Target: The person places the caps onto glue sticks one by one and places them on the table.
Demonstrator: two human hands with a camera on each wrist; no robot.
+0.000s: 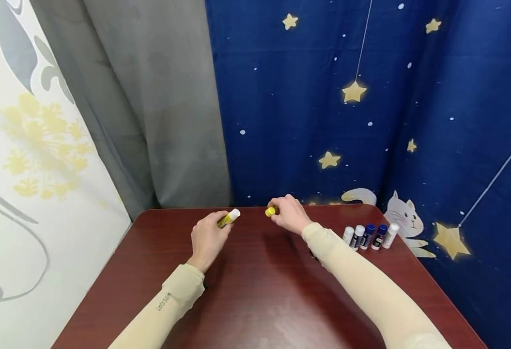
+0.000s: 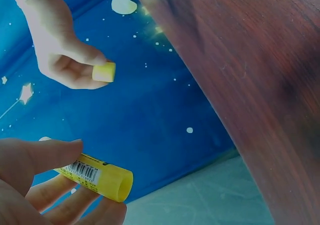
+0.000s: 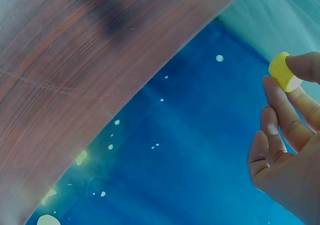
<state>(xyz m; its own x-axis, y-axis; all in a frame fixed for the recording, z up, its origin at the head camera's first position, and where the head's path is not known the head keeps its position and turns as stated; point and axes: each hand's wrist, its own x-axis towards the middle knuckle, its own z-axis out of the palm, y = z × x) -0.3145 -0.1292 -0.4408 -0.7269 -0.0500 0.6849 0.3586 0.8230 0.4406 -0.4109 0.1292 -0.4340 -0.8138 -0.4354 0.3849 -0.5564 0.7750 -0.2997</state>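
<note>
A yellow glue stick point(image 1: 225, 220) with a white end is gripped in my left hand point(image 1: 207, 238), above the far part of the table. In the left wrist view its barcode label point(image 2: 86, 171) shows between thumb and fingers. To the right, my right hand point(image 1: 291, 214) pinches a small yellow cap point(image 3: 283, 72) between thumb and fingertips, also above the table. The cap is apart from the glue stick, with a gap between the two hands. The right hand's other fingers point(image 3: 270, 130) are bent and hold nothing else.
Several glue sticks point(image 1: 367, 236) with white or blue caps stand in a row at the right of the dark red table point(image 1: 246, 300), partly behind the right forearm. A grey curtain point(image 1: 181, 106) and a blue starry curtain point(image 1: 290, 106) hang beyond the far edge.
</note>
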